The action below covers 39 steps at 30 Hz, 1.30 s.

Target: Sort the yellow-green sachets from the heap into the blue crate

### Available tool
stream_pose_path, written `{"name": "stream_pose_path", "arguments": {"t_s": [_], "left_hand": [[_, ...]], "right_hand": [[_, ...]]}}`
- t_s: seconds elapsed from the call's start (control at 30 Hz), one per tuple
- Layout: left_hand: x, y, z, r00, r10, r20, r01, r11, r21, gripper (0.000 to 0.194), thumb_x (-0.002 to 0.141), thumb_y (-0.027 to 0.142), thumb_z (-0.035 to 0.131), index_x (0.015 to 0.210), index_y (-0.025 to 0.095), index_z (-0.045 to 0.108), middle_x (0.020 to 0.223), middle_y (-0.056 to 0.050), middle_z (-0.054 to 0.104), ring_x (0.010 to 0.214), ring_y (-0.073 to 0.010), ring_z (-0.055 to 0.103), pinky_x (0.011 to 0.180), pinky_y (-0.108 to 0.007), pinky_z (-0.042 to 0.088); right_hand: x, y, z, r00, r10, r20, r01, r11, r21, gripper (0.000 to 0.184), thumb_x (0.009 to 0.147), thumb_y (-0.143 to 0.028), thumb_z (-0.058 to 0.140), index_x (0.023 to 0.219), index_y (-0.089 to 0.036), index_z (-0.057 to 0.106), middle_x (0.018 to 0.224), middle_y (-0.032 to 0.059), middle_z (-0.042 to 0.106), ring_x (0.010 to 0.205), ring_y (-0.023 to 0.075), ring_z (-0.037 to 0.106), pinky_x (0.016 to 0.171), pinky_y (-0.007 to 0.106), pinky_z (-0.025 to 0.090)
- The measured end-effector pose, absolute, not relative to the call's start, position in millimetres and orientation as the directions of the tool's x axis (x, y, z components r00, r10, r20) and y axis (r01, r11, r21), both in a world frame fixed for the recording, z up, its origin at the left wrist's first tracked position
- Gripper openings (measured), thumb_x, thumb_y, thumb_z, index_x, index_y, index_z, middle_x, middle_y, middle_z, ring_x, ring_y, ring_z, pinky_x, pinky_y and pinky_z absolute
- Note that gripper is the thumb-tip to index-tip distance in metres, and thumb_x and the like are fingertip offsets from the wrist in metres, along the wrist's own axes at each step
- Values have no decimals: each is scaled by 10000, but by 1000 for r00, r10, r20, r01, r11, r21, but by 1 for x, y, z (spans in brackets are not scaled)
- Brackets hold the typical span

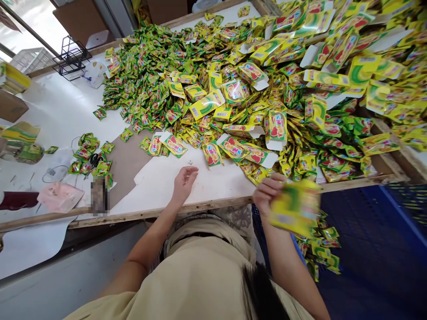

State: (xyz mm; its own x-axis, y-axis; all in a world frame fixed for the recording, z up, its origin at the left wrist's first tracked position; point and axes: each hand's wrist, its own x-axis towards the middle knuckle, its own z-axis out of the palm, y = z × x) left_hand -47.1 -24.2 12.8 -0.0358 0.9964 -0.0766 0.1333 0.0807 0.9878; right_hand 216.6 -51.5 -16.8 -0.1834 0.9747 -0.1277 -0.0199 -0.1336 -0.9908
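Note:
My right hand (268, 193) is closed on a yellow and green carton (295, 209), blurred by motion, held past the table's front edge above a blue crate (373, 249). My left hand (184, 180) rests on the white table top (167, 182) near the front edge, fingers loosely curled, holding nothing. Just beyond both hands lie flat yellow cartons (233, 146) with red fruit prints. Behind them spreads a large heap of small green and yellow sachets (156, 80).
More folded cartons (350, 66) pile up at the right and back. Sachets (323, 249) lie in the blue crate. A small sachet cluster with scissors (95, 159), a pink packet (60, 195) and a black wire rack (70, 55) sit at the left.

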Motion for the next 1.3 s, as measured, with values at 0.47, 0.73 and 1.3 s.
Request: {"name": "stream_pose_path", "arguments": {"t_s": [0.47, 0.73, 1.3], "left_hand": [[-31, 93, 7, -89, 980, 179, 687, -70, 724, 392, 793, 189, 598, 1164, 154, 479, 1204, -154, 501, 1178, -255, 487, 994, -409, 414], [-29, 110, 9, -81, 988, 130, 791, -15, 611, 414, 753, 176, 639, 1136, 160, 480, 1111, -134, 543, 1078, -270, 525, 933, -419, 420], [-104, 189, 50, -218, 940, 263, 863, 60, 501, 396, 845, 347, 529, 1210, 196, 495, 1266, -152, 504, 1234, -316, 408, 1025, -437, 336]], "right_hand": [[239, -30, 1, 71, 983, 167, 843, 31, -538, 409, 701, -241, 607, 1099, -151, 585, 1088, 170, 568, 1033, 334, 516, 887, 494, 419], [230, -30, -5, -33, 987, 158, 760, 127, -637, 236, 819, -185, 458, 988, -191, 622, 953, 102, 660, 866, 252, 603, 793, 393, 474], [232, -18, -13, -162, 987, -4, 894, 145, -424, 247, 681, -119, 558, 914, -180, 614, 857, 82, 519, 806, 238, 502, 738, 352, 420]]}}
